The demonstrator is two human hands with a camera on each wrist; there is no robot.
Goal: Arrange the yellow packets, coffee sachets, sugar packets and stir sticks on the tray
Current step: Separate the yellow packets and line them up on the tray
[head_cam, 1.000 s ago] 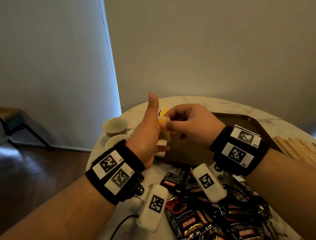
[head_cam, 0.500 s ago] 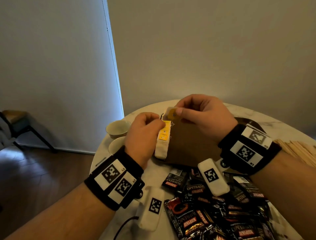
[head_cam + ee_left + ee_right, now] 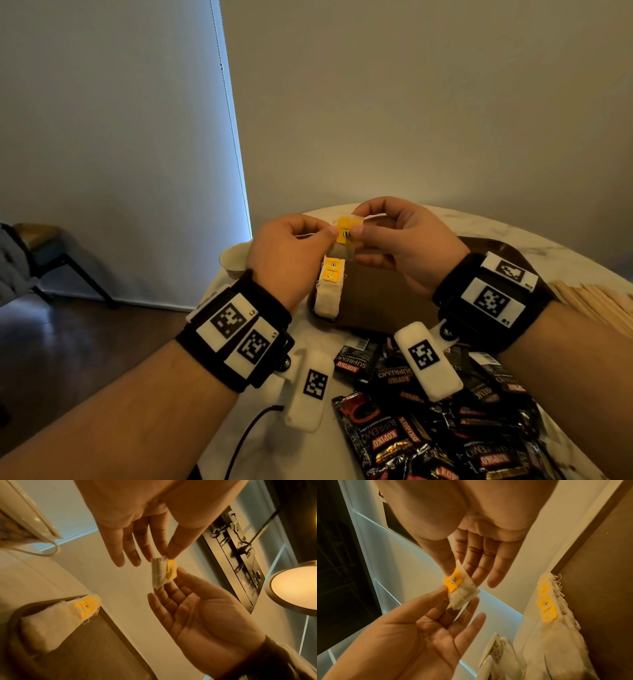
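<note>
Holding: left hand [image 3: 291, 253] and right hand [image 3: 404, 246] pinch one small white paper packet with a yellow tag [image 3: 346, 236] between thumbs and fingertips, above the table.
Tray: brown rectangular tray [image 3: 387, 301] carries a row of matching yellow-tagged packets [image 3: 330, 287] at its left edge.
Near: black coffee sachets [image 3: 428, 428], wooden stir sticks [image 3: 596, 305].

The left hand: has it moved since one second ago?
Yes. The left hand, earlier thumb-up beside the cup, now pinches the yellow packet.
</note>
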